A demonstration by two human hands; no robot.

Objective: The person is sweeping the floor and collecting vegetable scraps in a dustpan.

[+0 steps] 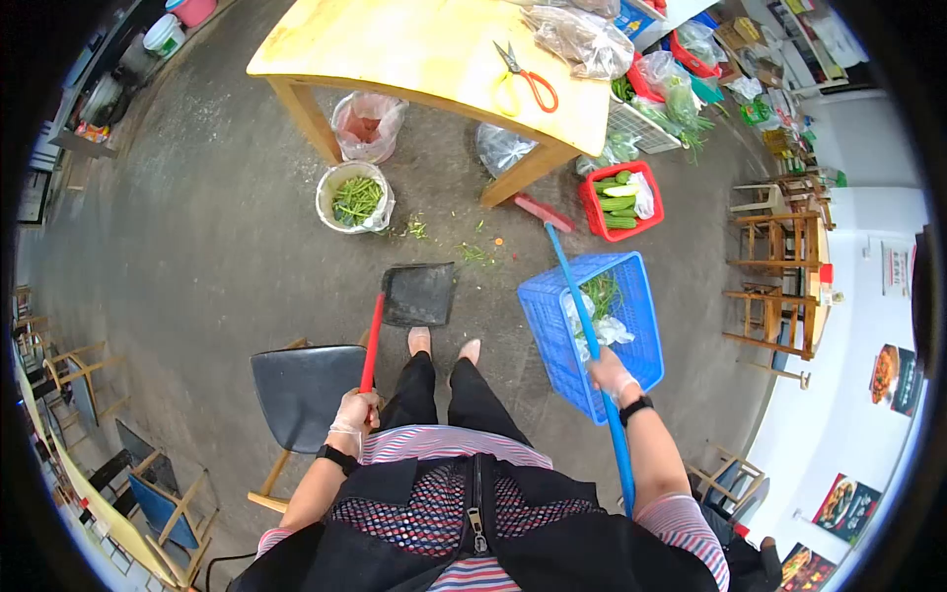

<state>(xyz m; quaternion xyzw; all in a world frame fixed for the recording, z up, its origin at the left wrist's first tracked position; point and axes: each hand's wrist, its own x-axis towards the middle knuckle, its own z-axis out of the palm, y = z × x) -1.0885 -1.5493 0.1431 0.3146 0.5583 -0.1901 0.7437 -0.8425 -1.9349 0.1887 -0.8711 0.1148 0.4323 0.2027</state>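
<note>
My left hand (355, 411), in a clear glove, is wrapped around the red handle of a black dustpan (418, 294). The pan rests on the floor just ahead of my feet. In my right hand (613, 373), also gloved, is the blue pole of a broom (563, 259). Its reddish head (544, 212) touches the floor beside a table leg. Green vegetable scraps (475, 254) lie scattered between the broom head and the dustpan. A blue plastic basket (533, 296) with greens and white plastic inside stands under the broom pole.
A wooden table (395, 44) holds orange-handled scissors (526, 79). By its left leg stands a bucket of green beans (355, 199). A red basket of cucumber-like vegetables (621, 202) sits to the right. A black-seated chair (308, 395) is close to my left arm.
</note>
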